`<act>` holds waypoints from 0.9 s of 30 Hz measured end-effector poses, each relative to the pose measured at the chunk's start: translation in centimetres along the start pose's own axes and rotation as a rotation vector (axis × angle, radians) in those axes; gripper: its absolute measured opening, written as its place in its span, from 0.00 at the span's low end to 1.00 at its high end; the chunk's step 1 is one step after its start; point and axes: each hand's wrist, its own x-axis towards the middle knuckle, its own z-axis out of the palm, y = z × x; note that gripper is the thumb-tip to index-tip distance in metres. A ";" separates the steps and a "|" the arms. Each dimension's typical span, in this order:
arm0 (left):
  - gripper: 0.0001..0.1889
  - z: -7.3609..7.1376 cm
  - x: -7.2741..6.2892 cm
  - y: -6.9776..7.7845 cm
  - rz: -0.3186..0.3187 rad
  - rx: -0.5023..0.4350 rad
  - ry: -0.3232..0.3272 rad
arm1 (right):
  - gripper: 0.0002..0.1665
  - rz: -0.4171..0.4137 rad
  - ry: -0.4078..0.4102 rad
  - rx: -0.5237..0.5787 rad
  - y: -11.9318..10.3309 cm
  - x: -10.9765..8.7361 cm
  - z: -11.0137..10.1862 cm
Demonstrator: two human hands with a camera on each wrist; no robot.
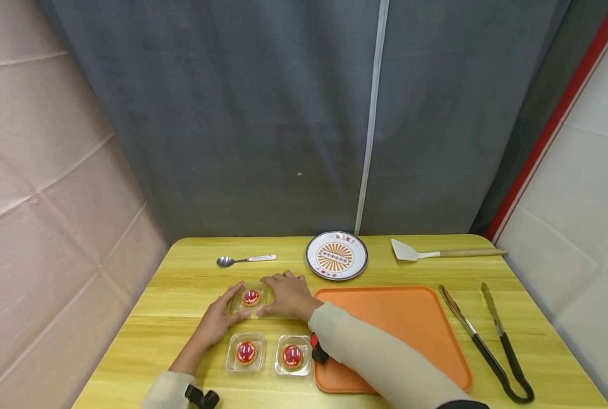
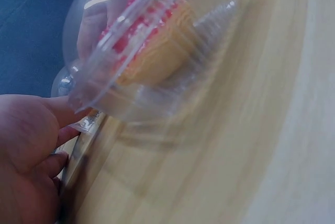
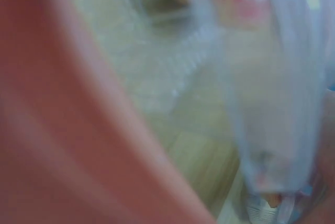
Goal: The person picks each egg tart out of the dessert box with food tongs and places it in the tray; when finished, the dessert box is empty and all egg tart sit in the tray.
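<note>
Both hands are around a clear plastic box (image 1: 251, 307) holding a red-topped tart (image 1: 251, 297). My left hand (image 1: 216, 319) holds its left side, thumb along the near edge and index finger at the far corner. On the right side, my right hand (image 1: 288, 298) holds it with the thumb at the near corner and fingers beyond. Two similar tart boxes stand nearer: the front left box (image 1: 234, 363) and the front right box (image 1: 293, 372). The front left tart (image 2: 157, 59) looms large in the left wrist view; the right wrist view is blurred.
An orange tray (image 1: 385, 307) lies under my right forearm. Behind are a spoon (image 1: 242, 260), a round plate (image 1: 336, 255) and a white spatula (image 1: 411, 251) with a wooden handle. Black-handled tongs (image 1: 487, 346) lie at the right. A dark curtain (image 1: 258, 113) hangs behind the table.
</note>
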 end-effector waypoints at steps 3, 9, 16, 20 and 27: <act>0.42 0.1 0.2 -0.1 0.002 0.008 0.014 | 0.54 0.003 -0.001 0.003 0.0 0.0 0.0; 0.41 0.4 0.4 0.3 0.009 0.002 0.067 | 0.53 -0.004 -0.007 0.010 0.0 -0.2 -0.3; 0.38 0.9 0.5 0.5 0.024 0.037 0.138 | 0.52 -0.022 -0.015 0.011 0.0 -0.4 -0.6; 0.38 0.9 0.6 0.6 0.010 0.070 0.156 | 0.51 -0.025 -0.019 0.008 0.1 -0.3 -0.5; 0.39 0.9 0.7 0.6 -0.018 0.087 0.157 | 0.52 -0.021 -0.023 0.003 0.3 0.1 -0.1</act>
